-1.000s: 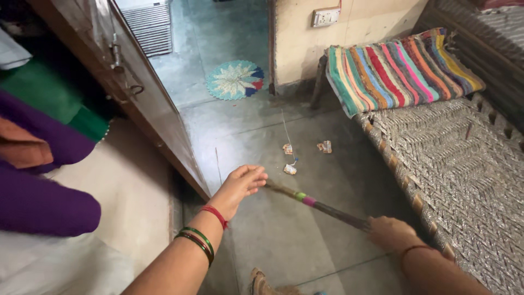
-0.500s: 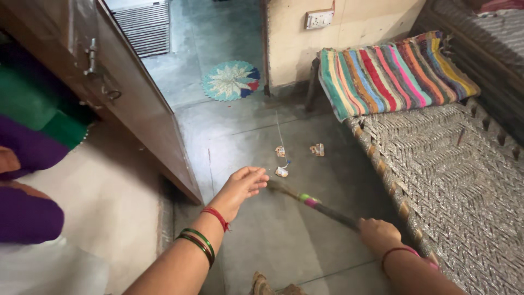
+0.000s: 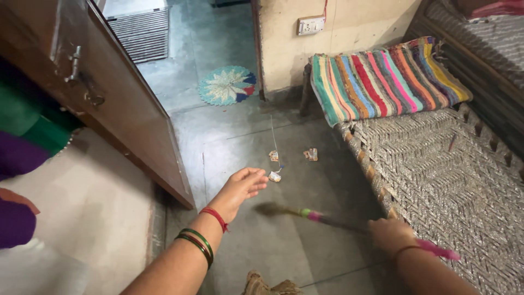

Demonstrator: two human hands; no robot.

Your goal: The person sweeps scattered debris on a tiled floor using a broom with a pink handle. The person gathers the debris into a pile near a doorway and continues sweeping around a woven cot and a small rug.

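My right hand point(image 3: 388, 234) grips the handle of a dark broom point(image 3: 319, 217) with green and pink bands; its pink end sticks out past my wrist. The broom head blurs low over the grey floor point(image 3: 305, 180). My left hand point(image 3: 240, 188) hangs above the floor with fingers spread, holding nothing, bangles and a red thread on the wrist. Just beyond its fingertips lie small paper scraps point(image 3: 274, 176), with another scrap point(image 3: 310, 154) and a thin stick point(image 3: 273, 136) farther off.
A woven cot point(image 3: 436, 169) fills the right side, with a striped blanket point(image 3: 385, 76) folded at its head. An open wooden cupboard door point(image 3: 117, 104) stands at left. A round mat point(image 3: 226, 85) lies near the wall, which carries a switch plate point(image 3: 310, 24).
The broom has swung down and toward me, away from my left hand's fingers. My right hand moved slightly right. The view shifted left.
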